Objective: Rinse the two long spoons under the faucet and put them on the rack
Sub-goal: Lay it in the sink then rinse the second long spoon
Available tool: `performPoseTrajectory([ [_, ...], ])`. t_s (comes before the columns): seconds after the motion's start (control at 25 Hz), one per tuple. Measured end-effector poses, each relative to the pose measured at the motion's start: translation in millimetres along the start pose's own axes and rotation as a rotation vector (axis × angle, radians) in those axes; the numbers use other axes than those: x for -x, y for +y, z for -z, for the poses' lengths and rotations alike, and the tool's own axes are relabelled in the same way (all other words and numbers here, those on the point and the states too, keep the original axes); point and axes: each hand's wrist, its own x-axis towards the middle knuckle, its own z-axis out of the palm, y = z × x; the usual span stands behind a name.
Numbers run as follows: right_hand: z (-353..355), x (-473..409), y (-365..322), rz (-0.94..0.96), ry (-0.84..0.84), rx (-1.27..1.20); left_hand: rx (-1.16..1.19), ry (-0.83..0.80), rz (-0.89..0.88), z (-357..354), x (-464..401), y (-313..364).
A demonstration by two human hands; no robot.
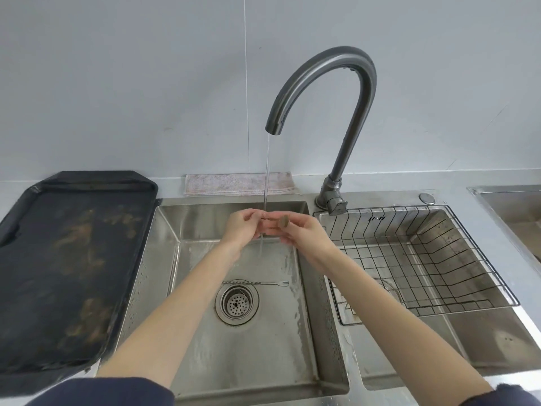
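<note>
On the far left a dark tray (pixel 73 259) lies on the bench, well apart from either hand. In the left sink basin (pixel 234 347) a fork-like utensil (pixel 257 283) lies flat just behind the drain strainer (pixel 237 303), below and nearer the person than both hands.

The left hand (pixel 243 227) has its fingers curled in, pinching one end of something thin under the water stream (pixel 267 177) from the faucet (pixel 322 92). The right hand (pixel 301 232), just beside it and touching it at the fingertips, pinches a spoon (pixel 283 221), whose rounded brownish bowl shows above its fingers. The handle is hidden; its long axis seems to run left-right between the two hands. Whether both spoons are held I cannot tell.

The wire rack (pixel 424 259) sits in the right basin, directly right of the right hand, so that hand is nearer for setting the spoon down.
</note>
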Motion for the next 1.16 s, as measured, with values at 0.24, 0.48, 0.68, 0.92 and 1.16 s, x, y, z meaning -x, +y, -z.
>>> performPoseTrajectory([
  [0.24,-6.1,-30.6,-28.8,0.093,0.261,0.224,-0.108,-0.073,-0.016,-0.6,-8.7,-1.5],
  [0.48,-13.9,-52.6,-61.1,0.16,0.32,0.264,-0.456,-0.025,-0.199,6.2,-16.9,3.4],
  [0.68,-14.7,-63.2,-66.1,0.226,0.329,0.291,-0.603,-0.019,-0.29,7.0,-17.7,10.6],
  [0.92,-14.3,-65.7,-43.1,0.235,0.305,0.398,-0.524,-0.003,-0.296,6.6,-21.9,8.9],
  [1.16,-7.2,-66.8,-50.6,0.238,0.346,0.301,-0.6,-0.026,-0.395,7.4,-19.2,17.7],
])
